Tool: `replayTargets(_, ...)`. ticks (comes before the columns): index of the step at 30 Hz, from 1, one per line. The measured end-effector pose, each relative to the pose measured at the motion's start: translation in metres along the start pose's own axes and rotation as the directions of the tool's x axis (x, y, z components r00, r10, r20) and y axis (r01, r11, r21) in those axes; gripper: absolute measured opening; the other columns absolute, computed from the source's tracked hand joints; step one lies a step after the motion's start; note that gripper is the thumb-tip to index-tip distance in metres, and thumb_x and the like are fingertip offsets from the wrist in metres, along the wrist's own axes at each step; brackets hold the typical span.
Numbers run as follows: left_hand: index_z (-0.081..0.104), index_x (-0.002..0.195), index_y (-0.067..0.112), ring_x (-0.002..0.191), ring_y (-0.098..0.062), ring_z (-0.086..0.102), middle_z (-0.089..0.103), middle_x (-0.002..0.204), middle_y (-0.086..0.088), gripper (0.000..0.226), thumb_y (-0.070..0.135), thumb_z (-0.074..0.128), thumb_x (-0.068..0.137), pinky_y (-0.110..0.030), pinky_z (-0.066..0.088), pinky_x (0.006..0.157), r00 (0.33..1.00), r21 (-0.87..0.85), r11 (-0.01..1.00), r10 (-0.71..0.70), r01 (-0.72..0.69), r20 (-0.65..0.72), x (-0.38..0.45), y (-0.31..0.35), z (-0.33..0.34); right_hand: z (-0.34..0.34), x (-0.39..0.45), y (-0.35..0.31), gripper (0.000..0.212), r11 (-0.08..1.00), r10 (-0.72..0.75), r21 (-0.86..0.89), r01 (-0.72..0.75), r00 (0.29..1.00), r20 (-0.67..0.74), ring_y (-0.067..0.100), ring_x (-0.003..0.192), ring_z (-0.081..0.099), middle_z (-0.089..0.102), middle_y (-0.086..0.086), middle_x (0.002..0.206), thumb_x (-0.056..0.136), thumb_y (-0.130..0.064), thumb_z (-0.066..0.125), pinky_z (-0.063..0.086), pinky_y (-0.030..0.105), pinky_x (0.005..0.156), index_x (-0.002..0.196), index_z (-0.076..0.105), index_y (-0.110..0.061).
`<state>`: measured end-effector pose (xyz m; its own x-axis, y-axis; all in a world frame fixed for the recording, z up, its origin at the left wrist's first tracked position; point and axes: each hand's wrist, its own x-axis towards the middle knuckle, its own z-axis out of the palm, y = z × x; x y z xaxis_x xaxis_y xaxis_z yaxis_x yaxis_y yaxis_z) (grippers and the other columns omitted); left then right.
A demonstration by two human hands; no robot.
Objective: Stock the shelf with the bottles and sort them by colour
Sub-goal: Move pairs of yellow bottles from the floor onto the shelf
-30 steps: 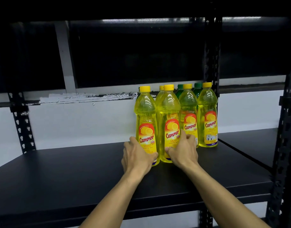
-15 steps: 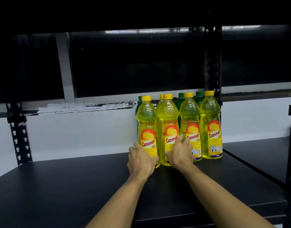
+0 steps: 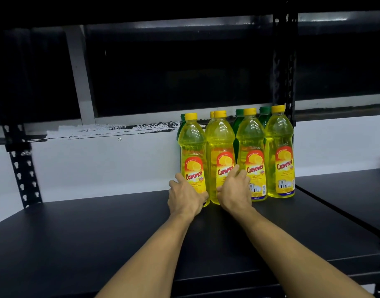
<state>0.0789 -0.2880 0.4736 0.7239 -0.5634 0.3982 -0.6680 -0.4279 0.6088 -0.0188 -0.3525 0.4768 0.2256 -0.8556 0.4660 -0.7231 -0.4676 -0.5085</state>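
Left hand (image 3: 185, 195) grips the end bottle (image 3: 193, 158) low on its left side; right hand (image 3: 235, 190) wraps the second bottle (image 3: 220, 155) beside it — both upright, directly ahead, front row on the shelf (image 3: 98, 229).

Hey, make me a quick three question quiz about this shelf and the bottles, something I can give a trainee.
1. True or false: the green bottles stand in front of the yellow bottles.
2. Which bottle does the left hand hold? A) leftmost yellow bottle B) rightmost yellow bottle C) a green bottle
3. Fill in: the right hand touches the ______ yellow bottle from the left in the front row on the black shelf.

Key: 1 false; 2 A; 3 second.
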Motion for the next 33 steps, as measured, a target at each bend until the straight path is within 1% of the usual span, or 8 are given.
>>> replayTargets(9, 0.03, 0.13, 0.015, 0.115, -0.029, 0.053, 0.045, 0.125, -0.01, 0.084, 0.047, 0.081, 0.072, -0.037, 0.05, 0.083, 1.0, -0.005, 1.0, 0.019, -0.019, -0.011, 0.004, -0.003, 0.005, 0.002, 0.0, 0.0, 0.097, 1.0, -0.02, -0.023, 0.02, 1.0, -0.007, 0.033, 0.13, 0.034, 0.028, 0.019, 0.144, 0.086, -0.03, 0.07, 0.041, 0.036, 0.101, 0.15, 0.005, 0.003)
replayTargets(20, 0.03, 0.131, 0.014, 0.115, -0.028, 0.053, 0.045, 0.124, -0.009, 0.083, 0.048, 0.079, 0.073, -0.034, 0.048, 0.079, 0.999, 0.004, 0.999, 0.043, -0.042, -0.024, 0.005, -0.006, 0.009, 0.002, 0.001, 0.001, 0.096, 1.0, -0.013, 0.007, 0.013, 1.0, -0.02, 0.034, 0.126, 0.036, 0.032, 0.021, 0.14, 0.085, -0.025, 0.07, 0.041, 0.036, 0.099, 0.149, 0.005, 0.005)
replayTargets(22, 0.03, 0.131, 0.014, 0.116, -0.028, 0.053, 0.044, 0.125, -0.009, 0.082, 0.049, 0.078, 0.074, -0.035, 0.049, 0.081, 0.998, 0.005, 0.998, 0.056, -0.056, -0.01, 0.005, -0.007, 0.008, 0.002, 0.002, 0.001, 0.094, 1.0, -0.004, 0.029, 0.005, 1.0, -0.026, 0.033, 0.124, 0.039, 0.036, 0.02, 0.137, 0.083, -0.022, 0.071, 0.042, 0.036, 0.098, 0.148, 0.009, 0.006)
replayTargets(25, 0.03, 0.132, 0.011, 0.119, -0.03, 0.05, 0.042, 0.129, -0.01, 0.082, 0.047, 0.078, 0.076, -0.037, 0.047, 0.087, 0.996, 0.001, 0.997, 0.076, -0.076, 0.04, 0.007, -0.008, 0.004, -0.002, 0.003, 0.002, 0.076, 0.993, 0.012, 0.115, -0.009, 1.0, -0.025, 0.033, 0.119, 0.041, 0.039, 0.018, 0.131, 0.079, -0.015, 0.071, 0.043, 0.037, 0.093, 0.138, 0.026, 0.001)
replayTargets(27, 0.026, 0.136, 0.009, 0.122, -0.031, 0.048, 0.04, 0.132, -0.012, 0.088, 0.047, 0.078, 0.076, -0.038, 0.046, 0.092, 0.993, -0.028, 0.996, 0.083, -0.081, 0.08, 0.007, -0.009, 0.001, -0.004, 0.001, 0.003, 0.067, 0.991, 0.002, 0.132, 0.001, 1.0, -0.023, 0.033, 0.117, 0.042, 0.038, 0.016, 0.129, 0.078, -0.015, 0.071, 0.042, 0.037, 0.092, 0.13, 0.032, -0.001)
replayTargets(30, 0.01, 0.146, 0.007, 0.126, -0.033, 0.044, 0.035, 0.139, -0.015, 0.104, 0.047, 0.077, 0.077, -0.041, 0.046, 0.098, 0.991, -0.099, 0.994, 0.062, -0.05, 0.121, 0.0, -0.01, -0.002, -0.004, -0.002, 0.004, 0.066, 0.991, -0.022, 0.129, 0.026, 0.999, -0.033, 0.032, 0.117, 0.042, 0.035, 0.014, 0.129, 0.08, -0.02, 0.071, 0.042, 0.037, 0.091, 0.129, 0.032, -0.002)
replayTargets(31, 0.006, 0.147, 0.007, 0.127, -0.033, 0.043, 0.034, 0.14, -0.015, 0.106, 0.047, 0.076, 0.078, -0.042, 0.046, 0.099, 0.99, -0.11, 0.993, 0.058, -0.044, 0.128, -0.002, -0.011, -0.004, -0.004, -0.004, 0.005, 0.065, 0.991, -0.029, 0.128, 0.034, 0.999, -0.038, 0.032, 0.117, 0.042, 0.035, 0.015, 0.128, 0.081, -0.022, 0.07, 0.042, 0.037, 0.091, 0.129, 0.031, -0.002)
replayTargets(33, 0.004, 0.147, 0.008, 0.128, -0.033, 0.043, 0.033, 0.14, -0.015, 0.105, 0.045, 0.075, 0.08, -0.041, 0.045, 0.098, 0.988, -0.111, 0.993, 0.062, -0.047, 0.139, -0.007, -0.014, -0.01, -0.005, -0.009, 0.006, 0.065, 0.991, -0.048, 0.123, 0.053, 0.998, -0.043, 0.032, 0.118, 0.041, 0.035, 0.015, 0.129, 0.083, -0.025, 0.068, 0.042, 0.038, 0.093, 0.131, 0.03, -0.002)
